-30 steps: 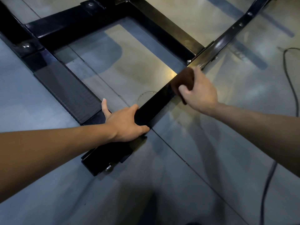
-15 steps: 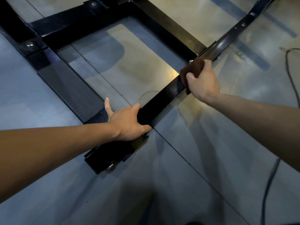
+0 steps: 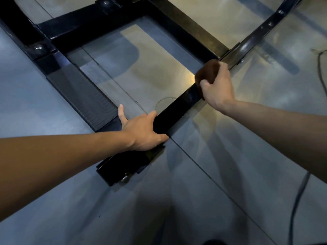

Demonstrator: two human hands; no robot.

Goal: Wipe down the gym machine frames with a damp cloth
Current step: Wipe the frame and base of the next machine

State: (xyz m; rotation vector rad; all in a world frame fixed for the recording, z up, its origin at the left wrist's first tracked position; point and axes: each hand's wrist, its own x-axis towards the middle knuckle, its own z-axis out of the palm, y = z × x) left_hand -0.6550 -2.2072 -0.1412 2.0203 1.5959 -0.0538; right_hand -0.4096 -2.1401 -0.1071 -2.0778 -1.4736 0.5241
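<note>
A black gym machine frame lies low on the floor, and one of its bars [image 3: 178, 108] runs diagonally from the bottom centre to the top right. My left hand [image 3: 143, 131] grips the near part of this bar, fingers curled over its far edge and thumb spread out to the left. My right hand [image 3: 216, 87] holds a dark brown cloth [image 3: 207, 70] and presses it onto the bar, just below the joint where a cross bar [image 3: 191, 27] meets it.
A ribbed black foot plate [image 3: 83, 96] lies on the left side of the frame. The bar's end foot with a bolt [image 3: 123, 177] sits at bottom centre. A dark cable [image 3: 299, 197] trails over the glossy grey floor [image 3: 53, 209] on the right.
My right hand has slid the cloth up along the bar toward the cross-bar joint. My left hand has kept its hold on the near part of the bar.
</note>
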